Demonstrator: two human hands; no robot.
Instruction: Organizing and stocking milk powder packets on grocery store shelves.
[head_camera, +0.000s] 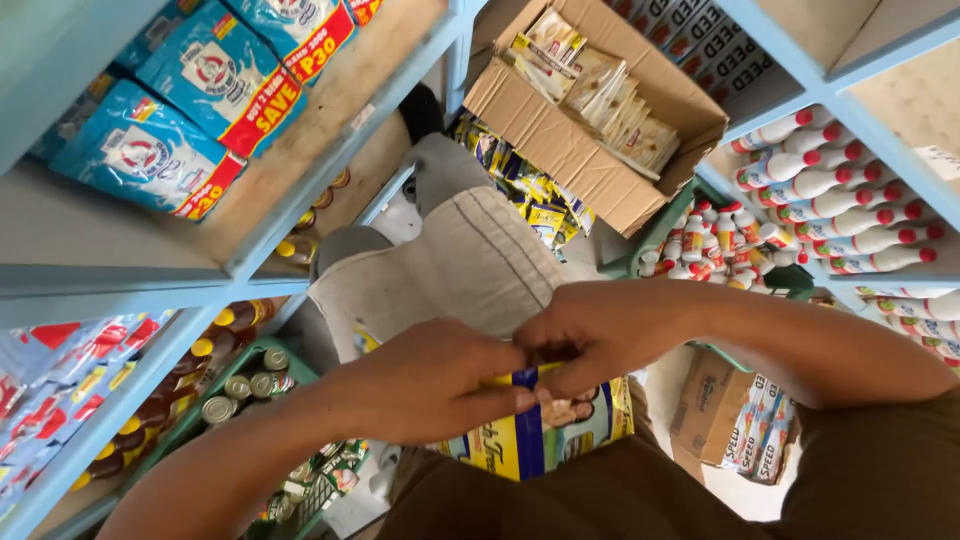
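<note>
Head view looks straight down between two light blue shelving units in a narrow store aisle. Both hands meet at the top edge of a blue and yellow packet (545, 425), which sits low in the middle of the frame, just in front of the person's body. The left hand (425, 380) pinches the yellow upper strip between thumb and fingers, closed on it from the left; the right hand (590, 335) pinches the same strip from the right, its fingers curled over the edge. With the two grips this close together on one seam, the hold looks like one meant to pull the top apart or keep it taut, though whether the seam is already parted cannot be told.

Beyond the hands lie the person's grey trouser legs (470, 260), stretched toward an open cardboard box (590, 120) filled with small pale sachets stood on edge. A row of yellow and blue sachets (520, 190) lies on the floor beside the legs. On the right shelf, white bottles with red caps (840, 190) lie on their sides, stacked in rows, and more stand upright in a green crate (720, 245) beneath. On the left shelf, blue pouches (190, 110) lie flat, with amber bottles with yellow caps (160, 400) and small tins (250, 385) lower down.
</note>
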